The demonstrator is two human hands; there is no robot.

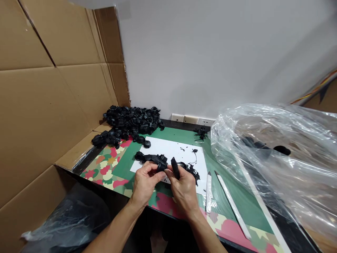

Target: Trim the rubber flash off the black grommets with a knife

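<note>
My left hand [144,182] is closed on a string of joined black ribbed rubber parts [152,159] that trails left over a white sheet [172,149]. My right hand [184,188] pinches a short dark tool or piece [175,168] held upright against the same parts. Both hands meet above the sheet's front edge. Black trimmings [191,170] lie just right of my right hand.
A big heap of black rubber parts [131,121] fills the back left corner against cardboard walls [52,98]. A clear plastic bag [276,154] with a few black parts bulges at right. White strips [231,203] lie on the green mat [237,196]. A dark bag [68,221] sits low left.
</note>
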